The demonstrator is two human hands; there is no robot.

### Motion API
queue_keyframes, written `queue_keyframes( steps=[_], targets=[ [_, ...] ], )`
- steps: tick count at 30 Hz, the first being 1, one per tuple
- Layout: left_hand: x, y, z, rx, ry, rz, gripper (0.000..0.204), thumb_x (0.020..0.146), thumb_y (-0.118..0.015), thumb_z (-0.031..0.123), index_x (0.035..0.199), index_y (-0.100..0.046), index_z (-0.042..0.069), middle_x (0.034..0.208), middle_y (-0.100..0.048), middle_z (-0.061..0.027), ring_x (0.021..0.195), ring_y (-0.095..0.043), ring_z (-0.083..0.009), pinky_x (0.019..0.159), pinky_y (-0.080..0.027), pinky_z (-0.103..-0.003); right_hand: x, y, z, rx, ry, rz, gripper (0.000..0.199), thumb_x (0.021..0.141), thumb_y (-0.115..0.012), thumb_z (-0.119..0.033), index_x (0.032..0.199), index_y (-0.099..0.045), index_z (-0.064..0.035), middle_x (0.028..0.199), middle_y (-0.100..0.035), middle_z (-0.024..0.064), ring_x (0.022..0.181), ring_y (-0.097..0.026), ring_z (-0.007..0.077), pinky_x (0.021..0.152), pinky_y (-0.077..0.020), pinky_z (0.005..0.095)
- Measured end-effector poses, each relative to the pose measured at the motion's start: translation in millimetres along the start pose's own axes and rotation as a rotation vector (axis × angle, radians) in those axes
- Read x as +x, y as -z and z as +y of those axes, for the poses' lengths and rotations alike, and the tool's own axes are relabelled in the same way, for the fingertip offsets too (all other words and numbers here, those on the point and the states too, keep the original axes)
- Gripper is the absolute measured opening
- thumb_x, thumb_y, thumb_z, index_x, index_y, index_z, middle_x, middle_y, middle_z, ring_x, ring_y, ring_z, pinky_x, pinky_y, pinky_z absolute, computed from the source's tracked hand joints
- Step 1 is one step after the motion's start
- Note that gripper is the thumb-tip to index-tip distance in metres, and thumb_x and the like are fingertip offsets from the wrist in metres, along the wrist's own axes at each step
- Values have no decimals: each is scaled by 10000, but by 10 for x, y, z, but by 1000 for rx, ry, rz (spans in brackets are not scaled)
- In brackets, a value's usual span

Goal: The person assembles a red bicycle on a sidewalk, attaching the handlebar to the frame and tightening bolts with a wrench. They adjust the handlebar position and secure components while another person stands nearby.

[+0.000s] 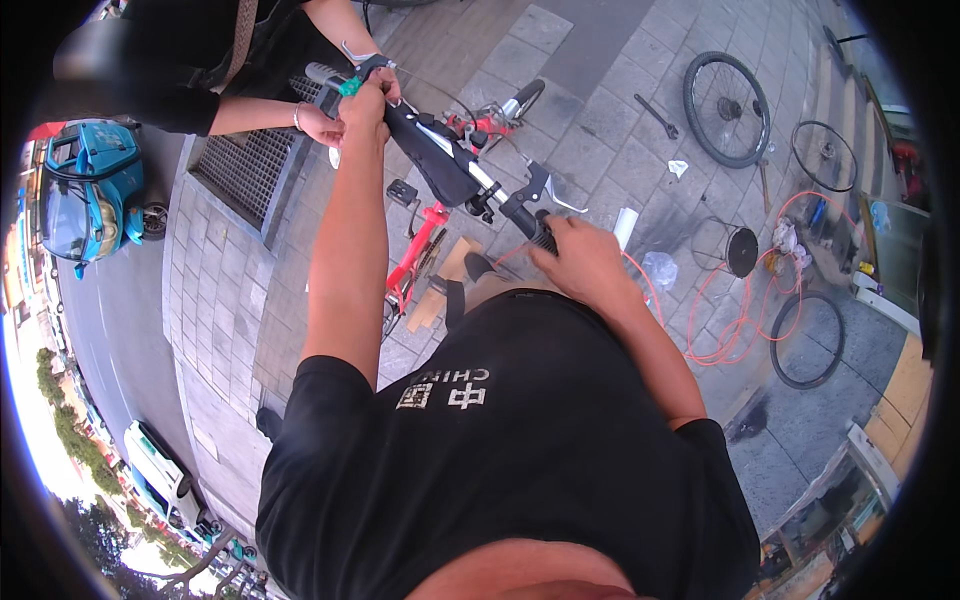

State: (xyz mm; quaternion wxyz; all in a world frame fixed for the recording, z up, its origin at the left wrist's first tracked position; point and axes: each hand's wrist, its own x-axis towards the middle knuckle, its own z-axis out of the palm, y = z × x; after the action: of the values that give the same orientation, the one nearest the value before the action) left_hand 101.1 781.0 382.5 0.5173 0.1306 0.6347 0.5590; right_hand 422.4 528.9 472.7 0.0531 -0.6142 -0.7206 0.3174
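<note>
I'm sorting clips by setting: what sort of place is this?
Probably an open-air bicycle repair spot by a road: a loose wheel and a wrench lie on the paving, with a blue vehicle at the roadside.

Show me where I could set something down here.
Bare paving lies between wrench and brake lever, and between grate, road and left arm. Crowded: around the hose and bag, and at the left hand, beside a co-worker's hands.

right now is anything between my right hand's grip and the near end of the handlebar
Nothing visible: your right hand's grip is touching the black handlebar end. The brake lever sits just beyond, on the far side, not between them.
</note>
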Motion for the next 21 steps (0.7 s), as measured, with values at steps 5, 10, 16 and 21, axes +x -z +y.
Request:
queue_keyframes(
  steps=[5, 10, 16, 21],
  targets=[
    [-205, -85, 121, 89, 36, 146, 261, 978, -739, 177, 1061, -651, -54, 857, -664, -111, 646, -657, -217, 550, -533, -379, 79, 215, -201, 94, 13, 132, 495, 973, -580, -266, 1417, -612, -49, 990, -748, 240, 849, -727, 459, 801, -564, 586],
    [-15, 32, -5, 77, 12, 92, 243, 968, -741, 172, 1057, -652, -35, 859, -653, -74, 722, -661, -197, 637, -536, -377, 168, 169, -219, -54, -79, 10, 592, 933, -566, -194, 1507, -530, -55, 952, -753, 245, 842, -737, 449, 800, -564, 583],
    [-163, -39, 45, 92, 60, 77, 169, 922, -714, 98, 1030, -644, -11, 851, -642, -71, 669, -634, -202, 587, -528, -404, 212, 65, -135, -53, -98, 1, 616, 923, -564, -184, 1523, -507, -53, 954, -755, 246, 850, -734, 461, 800, -562, 583],
    [-65, 43, 23, 123, 28, 86, 195, 901, -710, 104, 1027, -648, -31, 883, -661, -98, 687, -659, -228, 586, -545, -423, 210, 60, -141, -37, -77, 26, 591, 930, -563, -182, 1504, -524, -48, 931, -747, 258, 853, -729, 465, 810, -556, 584]
  ],
)
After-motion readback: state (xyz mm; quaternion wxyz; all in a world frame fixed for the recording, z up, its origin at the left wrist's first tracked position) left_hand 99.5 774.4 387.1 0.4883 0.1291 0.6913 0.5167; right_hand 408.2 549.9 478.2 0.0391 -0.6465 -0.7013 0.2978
